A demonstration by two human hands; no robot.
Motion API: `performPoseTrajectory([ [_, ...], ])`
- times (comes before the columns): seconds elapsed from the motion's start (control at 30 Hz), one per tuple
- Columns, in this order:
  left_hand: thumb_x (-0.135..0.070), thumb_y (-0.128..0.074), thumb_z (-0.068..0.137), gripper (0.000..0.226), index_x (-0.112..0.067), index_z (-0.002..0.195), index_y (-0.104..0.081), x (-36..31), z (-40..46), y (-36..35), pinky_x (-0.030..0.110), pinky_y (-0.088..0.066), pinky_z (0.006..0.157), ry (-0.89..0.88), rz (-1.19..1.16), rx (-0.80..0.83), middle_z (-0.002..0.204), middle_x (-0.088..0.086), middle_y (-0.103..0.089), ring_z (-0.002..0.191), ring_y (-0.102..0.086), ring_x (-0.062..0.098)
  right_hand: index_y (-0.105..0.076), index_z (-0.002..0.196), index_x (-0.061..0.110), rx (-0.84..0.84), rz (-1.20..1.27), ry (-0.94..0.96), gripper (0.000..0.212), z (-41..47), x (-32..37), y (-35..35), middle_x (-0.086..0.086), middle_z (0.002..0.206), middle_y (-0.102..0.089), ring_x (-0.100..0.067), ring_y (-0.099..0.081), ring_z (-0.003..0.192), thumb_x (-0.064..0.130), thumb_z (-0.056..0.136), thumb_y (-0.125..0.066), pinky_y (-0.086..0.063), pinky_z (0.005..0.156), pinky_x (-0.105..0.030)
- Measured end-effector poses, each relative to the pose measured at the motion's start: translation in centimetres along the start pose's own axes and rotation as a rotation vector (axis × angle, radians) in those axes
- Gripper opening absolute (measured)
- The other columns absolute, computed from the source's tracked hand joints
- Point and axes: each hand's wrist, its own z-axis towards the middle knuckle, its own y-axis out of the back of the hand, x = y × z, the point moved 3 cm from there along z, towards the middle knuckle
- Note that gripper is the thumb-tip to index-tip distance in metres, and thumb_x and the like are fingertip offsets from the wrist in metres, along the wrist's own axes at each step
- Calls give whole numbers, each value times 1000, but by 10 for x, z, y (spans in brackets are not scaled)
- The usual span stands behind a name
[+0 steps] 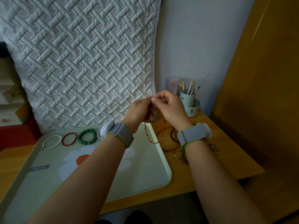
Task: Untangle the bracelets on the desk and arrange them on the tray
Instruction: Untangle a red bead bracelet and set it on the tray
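Currently untangling: left hand (140,110) and right hand (169,105) each pinch the red beaded bracelet (151,139) hanging above the tray (161,173) edge, beside three laid bracelets; next, probably lay it flat.

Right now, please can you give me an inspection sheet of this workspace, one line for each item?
Surface: wooden desk, with a pale tray on it.
Job's things: pearl bracelet, dark red bracelet and green bead bracelet lie apart on the tray; a thin red bead strand hangs from both hands.
Clutter: tangled bracelets on the desk; brush cup.
Grippers: left hand and right hand pinch the strand.
Cables: nothing seen.
Surroundings: quilted cover, wooden panel.
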Motion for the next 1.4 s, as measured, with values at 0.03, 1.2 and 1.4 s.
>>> performPoseTrajectory([
  [0.03, -36, -41, 106, 47, -4, 78, -62, -1, -2, -1, 24, -36, 43, 9, -4, 11, 57, 9, -59, 44, -47, 19, -67, 92, 16, -13, 31, -9, 6, 0, -2, 1, 3, 72, -67, -2, -66, 70, 22, 92, -69, -52, 67, -20],
  [1.2, -23, -42, 105, 34, 3, 112, -62, 7, 4, 39, 43, -54, 73, 55, -190, -177, 92, 20, -62, 78, -61, 31, -66, 90, 14, 222, -114, -20, 8, -18, 12, -39, 3, 73, -65, -8, -55, 65, 17, 94, -59, -45, 65, -27],
  [1.4, -30, -39, 106, 38, 0, 95, -60, 5, -3, 36, 28, -39, 45, 107, -117, -76, 66, 11, -56, 49, -48, 18, -64, 103, 14, 202, -151, 26, 17, -7, 11, -32, -1, 93, -70, -16, -66, 89, 7, 98, -49, -51, 80, -28],
])
